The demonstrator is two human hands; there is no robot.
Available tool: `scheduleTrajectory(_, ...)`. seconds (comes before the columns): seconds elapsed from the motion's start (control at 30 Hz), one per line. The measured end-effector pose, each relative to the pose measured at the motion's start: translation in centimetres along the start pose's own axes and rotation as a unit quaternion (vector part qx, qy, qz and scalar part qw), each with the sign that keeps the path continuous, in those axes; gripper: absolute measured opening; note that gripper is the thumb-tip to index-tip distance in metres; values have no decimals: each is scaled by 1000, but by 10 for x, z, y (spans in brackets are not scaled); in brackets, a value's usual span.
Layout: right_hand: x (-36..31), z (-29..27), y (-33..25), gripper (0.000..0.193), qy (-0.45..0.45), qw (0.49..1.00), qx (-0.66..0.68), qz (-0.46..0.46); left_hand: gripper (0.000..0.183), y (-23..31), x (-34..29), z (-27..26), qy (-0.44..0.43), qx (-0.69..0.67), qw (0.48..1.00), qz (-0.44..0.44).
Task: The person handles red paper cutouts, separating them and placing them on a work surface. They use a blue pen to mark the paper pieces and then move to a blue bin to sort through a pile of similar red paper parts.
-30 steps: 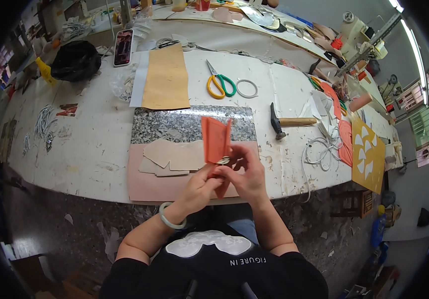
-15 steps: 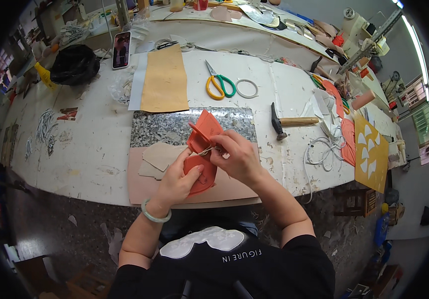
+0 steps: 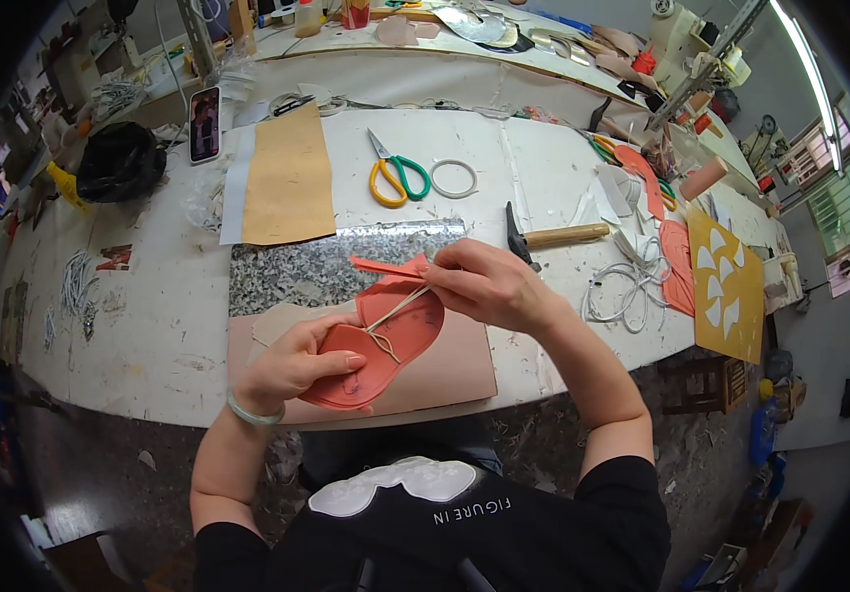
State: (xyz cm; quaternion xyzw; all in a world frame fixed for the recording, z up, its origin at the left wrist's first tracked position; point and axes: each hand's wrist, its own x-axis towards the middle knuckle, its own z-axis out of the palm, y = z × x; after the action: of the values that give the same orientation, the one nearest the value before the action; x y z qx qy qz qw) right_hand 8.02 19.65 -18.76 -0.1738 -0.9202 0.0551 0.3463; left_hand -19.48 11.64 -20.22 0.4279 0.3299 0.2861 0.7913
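Note:
A coral-red stack of sole-shaped leather pieces [image 3: 413, 324] is held just above the near edge of the table. My left hand [image 3: 292, 363] is closed around its lower left end, thumb pressed on top and the other fingers beneath. A cream cord [image 3: 394, 310] runs across the pieces, with a loose loop lying on the middle. The cord's upper end is pinched in the fingertips of my right hand [image 3: 492, 284]. At those fingertips a narrow coral flap [image 3: 384, 266] sticks out to the left; whether they grip it too, I cannot tell.
Under my hands lie a granite slab [image 3: 287, 271] and a pinkish board [image 3: 460, 365]. Beyond are scissors [image 3: 400, 178], a white ring [image 3: 455, 179] and tan sheets [image 3: 289, 183]. A hammer [image 3: 558, 236], white cord [image 3: 632, 291] and a yellow board [image 3: 726, 296] lie to the right.
The coral pieces have turned and opened out flatter, showing the cord across them. My right hand has moved up and away, drawing the cord out. The view has shifted slightly.

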Motion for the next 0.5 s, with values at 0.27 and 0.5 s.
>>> scheduleTrajectory(0.27, 12, -15, 22, 29, -32, 999, -8, -32, 47, 36, 9, -1, -47, 127, 990, -40)
scheduleTrajectory(0.5, 11, -20, 30, 31, -27, 999, -2, -39, 50, 39, 16, -13, -77, -88, 988, -97)
